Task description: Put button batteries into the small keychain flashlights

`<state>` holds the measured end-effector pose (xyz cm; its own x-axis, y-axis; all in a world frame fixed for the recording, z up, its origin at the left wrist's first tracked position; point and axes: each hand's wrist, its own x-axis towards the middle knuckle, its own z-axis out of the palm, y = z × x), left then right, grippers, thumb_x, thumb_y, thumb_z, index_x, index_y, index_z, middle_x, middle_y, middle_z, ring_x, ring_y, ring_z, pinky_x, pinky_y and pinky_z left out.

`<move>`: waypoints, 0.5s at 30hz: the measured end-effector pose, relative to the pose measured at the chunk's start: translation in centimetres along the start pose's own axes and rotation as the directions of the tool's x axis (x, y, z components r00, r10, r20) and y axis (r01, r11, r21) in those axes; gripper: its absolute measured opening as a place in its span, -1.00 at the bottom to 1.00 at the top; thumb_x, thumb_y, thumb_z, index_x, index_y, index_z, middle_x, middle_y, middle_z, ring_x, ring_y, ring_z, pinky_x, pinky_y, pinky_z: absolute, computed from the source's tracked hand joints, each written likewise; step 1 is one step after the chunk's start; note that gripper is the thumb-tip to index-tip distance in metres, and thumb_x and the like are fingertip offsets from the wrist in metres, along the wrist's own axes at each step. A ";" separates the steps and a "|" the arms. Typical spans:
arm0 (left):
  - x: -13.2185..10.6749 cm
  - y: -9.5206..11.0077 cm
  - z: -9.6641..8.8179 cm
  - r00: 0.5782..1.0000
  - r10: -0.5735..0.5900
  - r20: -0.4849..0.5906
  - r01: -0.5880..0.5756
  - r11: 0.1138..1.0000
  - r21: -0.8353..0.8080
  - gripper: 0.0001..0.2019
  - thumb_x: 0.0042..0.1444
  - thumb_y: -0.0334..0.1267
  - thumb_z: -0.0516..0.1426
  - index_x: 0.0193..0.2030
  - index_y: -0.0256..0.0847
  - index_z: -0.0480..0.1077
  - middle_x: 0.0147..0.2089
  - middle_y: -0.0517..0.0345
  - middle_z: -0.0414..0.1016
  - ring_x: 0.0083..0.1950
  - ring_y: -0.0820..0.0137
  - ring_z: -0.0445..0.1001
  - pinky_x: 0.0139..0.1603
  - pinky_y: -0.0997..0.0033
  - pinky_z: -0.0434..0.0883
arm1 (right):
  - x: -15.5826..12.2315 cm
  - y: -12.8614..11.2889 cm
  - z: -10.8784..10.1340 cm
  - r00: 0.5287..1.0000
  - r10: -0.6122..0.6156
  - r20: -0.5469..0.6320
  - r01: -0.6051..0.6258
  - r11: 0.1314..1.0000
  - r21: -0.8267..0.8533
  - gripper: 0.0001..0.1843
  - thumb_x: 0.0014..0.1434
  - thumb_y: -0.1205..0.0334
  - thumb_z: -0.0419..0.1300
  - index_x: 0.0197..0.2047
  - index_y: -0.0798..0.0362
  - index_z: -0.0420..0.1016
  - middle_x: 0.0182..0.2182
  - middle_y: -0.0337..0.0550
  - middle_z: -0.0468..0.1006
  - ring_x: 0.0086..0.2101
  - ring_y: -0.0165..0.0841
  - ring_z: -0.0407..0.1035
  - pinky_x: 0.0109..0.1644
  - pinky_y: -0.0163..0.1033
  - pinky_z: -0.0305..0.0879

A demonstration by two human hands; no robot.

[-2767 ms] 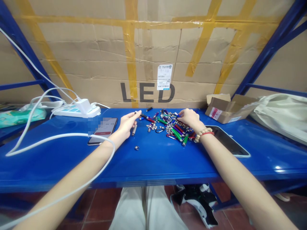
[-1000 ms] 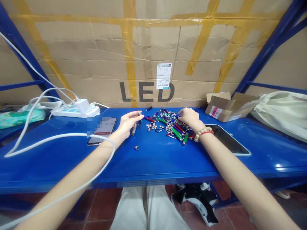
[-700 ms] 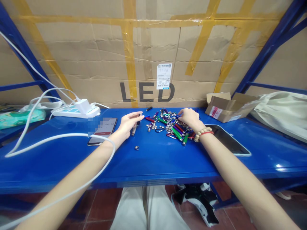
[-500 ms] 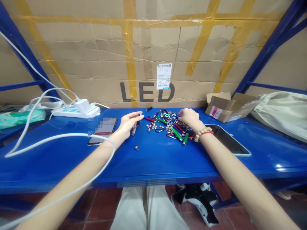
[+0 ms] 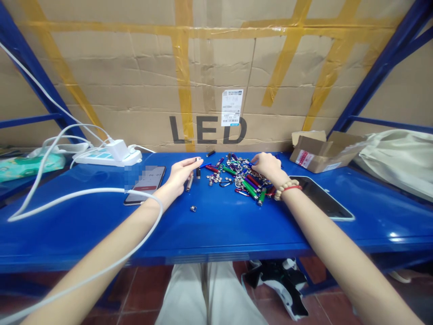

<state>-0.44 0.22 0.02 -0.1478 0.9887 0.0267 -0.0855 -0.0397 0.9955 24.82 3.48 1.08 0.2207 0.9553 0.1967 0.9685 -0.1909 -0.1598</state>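
Observation:
My left hand (image 5: 181, 175) pinches a small black tube with silver ends (image 5: 198, 172), like a mini flashlight body, held about upright. Just below those fingers is a grey metal tube (image 5: 190, 183), partly covered by the hand. Nearer the front lies a small silver cap (image 5: 193, 209) by itself. My right hand (image 5: 267, 167) reaches into the right side of a pile of coloured metal tubes (image 5: 251, 187), small carabiners (image 5: 225, 183) and round silver button cells (image 5: 218, 178). Its fingers are bent together over the parts, their tips partly hidden.
A phone (image 5: 145, 184) lies left of my left hand, and a white cable (image 5: 101, 191) loops across that forearm. A tablet (image 5: 320, 198) sits under my right wrist. Behind are a power strip (image 5: 98, 158), an open small carton (image 5: 316, 153) and a large taped box (image 5: 142, 90).
The black tube in my left hand has turned from slanted to nearly upright. My right hand stays at almost the same spot over the pile.

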 end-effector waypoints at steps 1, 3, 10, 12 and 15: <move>0.0 0.0 0.0 1.000 -0.006 -0.001 0.006 1.000 0.000 -0.50 -0.41 -0.21 0.39 -0.21 -0.30 0.54 -0.47 0.13 0.47 -0.64 0.67 0.12 -0.64 0.57 0.07 | 0.0 0.0 0.0 1.000 0.001 0.002 -0.001 1.000 0.001 -0.68 -0.04 0.32 0.20 -0.15 -0.04 0.55 -0.23 -0.07 0.56 -0.17 -0.22 0.43 -0.14 -0.21 0.31; 0.1 0.0 0.0 1.000 -0.014 -0.003 0.014 1.000 -0.002 -0.49 -0.43 -0.21 0.40 -0.21 -0.31 0.54 -0.50 0.15 0.46 -0.64 0.66 0.12 -0.64 0.57 0.07 | 0.1 0.0 0.0 1.000 0.002 0.006 -0.002 1.000 0.000 -0.68 -0.04 0.33 0.20 -0.16 -0.05 0.55 -0.23 -0.07 0.56 -0.17 -0.21 0.43 -0.14 -0.20 0.32; -0.1 0.2 0.1 1.000 -0.023 0.003 0.023 0.999 -0.031 -0.54 -0.34 -0.16 0.37 -0.22 -0.32 0.52 -0.46 0.14 0.46 -0.65 0.69 0.12 -0.67 0.60 0.02 | 0.1 0.0 0.1 1.000 0.003 0.013 -0.003 1.000 -0.001 -0.68 -0.03 0.32 0.20 -0.15 -0.05 0.55 -0.22 -0.07 0.56 -0.16 -0.21 0.43 -0.13 -0.20 0.32; -0.2 0.3 0.1 1.000 -0.026 0.004 0.027 0.999 -0.040 -0.59 -0.30 -0.16 0.35 -0.26 -0.32 0.52 -0.43 0.11 0.48 -0.67 0.69 0.12 -0.69 0.60 0.01 | 0.0 0.0 0.1 1.000 0.006 0.013 -0.006 1.000 -0.002 -0.69 -0.02 0.31 0.20 -0.15 -0.06 0.54 -0.21 -0.07 0.56 -0.15 -0.19 0.43 -0.13 -0.19 0.32; -0.3 0.5 0.3 0.999 -0.034 0.020 0.035 0.998 -0.057 -0.68 -0.17 -0.15 0.29 -0.29 -0.32 0.50 -0.39 0.05 0.52 -0.69 0.67 0.12 -0.71 0.59 0.02 | 0.0 -0.1 0.0 1.000 0.009 0.014 -0.009 1.000 -0.002 -0.70 -0.02 0.31 0.20 -0.16 -0.05 0.55 -0.21 -0.07 0.56 -0.15 -0.19 0.43 -0.12 -0.18 0.32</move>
<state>-0.15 -0.08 0.54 -0.1248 0.9922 -0.0054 -0.1469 -0.0131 0.9891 24.74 3.45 1.11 0.2278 0.9567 0.1812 0.9667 -0.1999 -0.1598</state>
